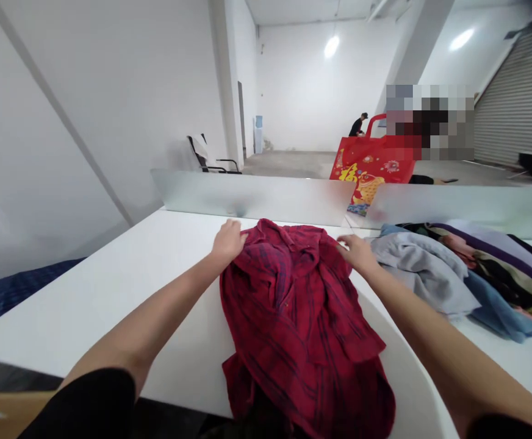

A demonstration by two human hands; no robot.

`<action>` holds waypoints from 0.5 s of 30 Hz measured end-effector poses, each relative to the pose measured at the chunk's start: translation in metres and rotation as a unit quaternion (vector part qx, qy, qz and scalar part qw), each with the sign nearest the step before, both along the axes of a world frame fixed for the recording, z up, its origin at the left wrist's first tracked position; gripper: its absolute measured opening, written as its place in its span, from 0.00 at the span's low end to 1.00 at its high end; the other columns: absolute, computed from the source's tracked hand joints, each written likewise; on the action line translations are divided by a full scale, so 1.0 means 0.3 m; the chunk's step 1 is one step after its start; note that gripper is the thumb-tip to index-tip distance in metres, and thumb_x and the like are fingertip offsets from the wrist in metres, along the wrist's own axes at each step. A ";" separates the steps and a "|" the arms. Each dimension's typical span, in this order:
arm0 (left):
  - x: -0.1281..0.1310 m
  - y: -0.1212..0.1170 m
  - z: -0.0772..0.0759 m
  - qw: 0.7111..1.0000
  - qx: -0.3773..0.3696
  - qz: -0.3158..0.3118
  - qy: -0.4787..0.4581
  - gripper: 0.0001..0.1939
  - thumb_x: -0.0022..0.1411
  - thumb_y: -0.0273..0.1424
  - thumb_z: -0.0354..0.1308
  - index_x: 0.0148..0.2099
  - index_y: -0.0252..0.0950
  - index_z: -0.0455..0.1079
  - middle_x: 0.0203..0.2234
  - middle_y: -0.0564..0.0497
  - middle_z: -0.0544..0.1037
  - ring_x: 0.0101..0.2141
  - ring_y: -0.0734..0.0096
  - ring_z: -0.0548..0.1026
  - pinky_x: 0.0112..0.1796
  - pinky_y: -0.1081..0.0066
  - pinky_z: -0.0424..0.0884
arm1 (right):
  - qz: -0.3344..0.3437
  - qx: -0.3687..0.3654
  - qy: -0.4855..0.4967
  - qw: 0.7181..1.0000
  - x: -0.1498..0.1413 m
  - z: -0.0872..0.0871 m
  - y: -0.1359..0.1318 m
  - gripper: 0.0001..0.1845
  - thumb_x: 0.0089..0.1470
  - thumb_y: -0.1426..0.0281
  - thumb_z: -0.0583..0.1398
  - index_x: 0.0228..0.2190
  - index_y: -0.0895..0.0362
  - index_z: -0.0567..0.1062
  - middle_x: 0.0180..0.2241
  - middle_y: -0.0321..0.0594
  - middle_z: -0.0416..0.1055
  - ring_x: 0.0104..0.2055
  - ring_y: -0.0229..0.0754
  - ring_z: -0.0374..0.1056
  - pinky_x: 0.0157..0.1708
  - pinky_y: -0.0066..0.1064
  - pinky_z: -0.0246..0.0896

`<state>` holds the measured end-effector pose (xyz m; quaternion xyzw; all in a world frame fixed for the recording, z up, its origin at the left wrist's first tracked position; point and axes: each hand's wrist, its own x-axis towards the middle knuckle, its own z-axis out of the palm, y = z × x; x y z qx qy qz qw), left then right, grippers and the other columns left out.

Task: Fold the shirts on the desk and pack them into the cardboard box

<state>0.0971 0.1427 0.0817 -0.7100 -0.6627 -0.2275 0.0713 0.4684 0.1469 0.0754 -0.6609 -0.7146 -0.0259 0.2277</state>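
White table: bears our plaid shirt
Left hand: pinching one shoulder, likely to steady it
Right hand: opposite shoulder; we can't tell its grip

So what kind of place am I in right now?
Probably a workshop or warehouse-type space, though I can't be sure: there's a ribbed roller shutter on the right, a wide bare floor, and a white table with a frosted divider.

Head-worn view; forward and downward
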 end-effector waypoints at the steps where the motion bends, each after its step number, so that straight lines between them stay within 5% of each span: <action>1: -0.044 -0.078 -0.057 1.000 -0.007 0.021 -0.008 0.17 0.67 0.41 0.51 0.47 0.32 0.66 0.46 0.36 0.72 0.50 0.52 0.72 0.48 0.62 0.66 | 0.003 -0.013 0.000 1.000 0.034 -0.048 -0.079 0.12 0.57 0.66 0.58 0.39 0.58 0.78 0.40 0.47 0.76 0.42 0.48 0.71 0.45 0.35 0.63; 5: -0.163 -0.370 -0.244 0.969 -0.202 0.060 -0.128 0.28 0.61 0.57 0.49 0.44 0.35 0.64 0.28 0.45 0.76 0.34 0.52 0.77 0.35 0.63 0.67 | 0.034 -0.112 0.056 0.992 0.156 -0.193 -0.396 0.22 0.51 0.51 0.61 0.40 0.55 0.76 0.40 0.44 0.76 0.36 0.47 0.73 0.36 0.35 0.66; 9: -0.086 -0.504 -0.358 0.917 -0.228 -0.038 -0.325 0.27 0.55 0.51 0.59 0.48 0.38 0.61 0.23 0.55 0.74 0.29 0.60 0.76 0.32 0.65 0.68 | 0.133 -0.145 0.065 0.978 0.158 -0.275 -0.559 0.14 0.49 0.58 0.61 0.36 0.53 0.76 0.43 0.42 0.75 0.42 0.46 0.71 0.42 0.34 0.65; 12: -0.009 -0.511 -0.361 0.839 -0.179 -0.052 -0.511 0.24 0.49 0.37 0.62 0.48 0.38 0.60 0.28 0.55 0.76 0.30 0.65 0.76 0.32 0.66 0.71 | 0.129 -0.110 0.047 0.984 0.156 -0.280 -0.558 0.11 0.53 0.65 0.53 0.26 0.53 0.73 0.34 0.41 0.75 0.37 0.44 0.71 0.40 0.35 0.64; 15: -0.053 -0.493 -0.279 0.738 -0.121 -0.025 -0.663 0.22 0.47 0.29 0.60 0.46 0.38 0.61 0.31 0.54 0.76 0.28 0.71 0.76 0.29 0.70 0.72 | 0.040 -0.064 0.032 0.997 0.223 -0.245 -0.527 0.10 0.51 0.67 0.52 0.24 0.54 0.70 0.27 0.41 0.74 0.31 0.44 0.70 0.33 0.34 0.62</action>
